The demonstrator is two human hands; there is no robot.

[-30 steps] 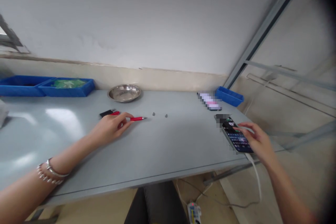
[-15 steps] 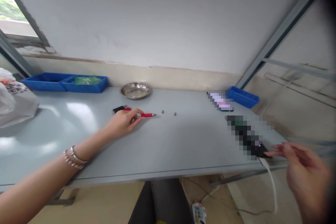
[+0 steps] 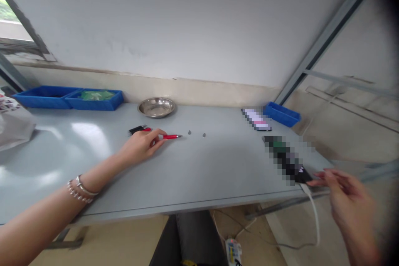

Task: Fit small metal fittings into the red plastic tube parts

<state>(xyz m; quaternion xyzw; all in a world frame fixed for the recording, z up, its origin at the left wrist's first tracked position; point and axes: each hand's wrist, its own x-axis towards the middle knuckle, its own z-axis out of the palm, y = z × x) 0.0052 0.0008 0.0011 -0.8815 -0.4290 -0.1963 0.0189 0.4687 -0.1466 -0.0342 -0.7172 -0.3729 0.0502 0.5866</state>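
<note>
Left hand (image 3: 141, 146) rests on the grey table (image 3: 199, 166), grip closed narrowly around the red plastic pen (image 3: 166, 136), which lies flat on the table beside a black clip-like piece (image 3: 136, 129). Since a second ago, the right hand (image 3: 346, 199) has come off the dark phone (image 3: 288, 160) and now hangs past the table edge, fingers loosely spread, holding nothing; the pen hand has not shifted. The phone screen is obscured; no writing is legible.
</note>
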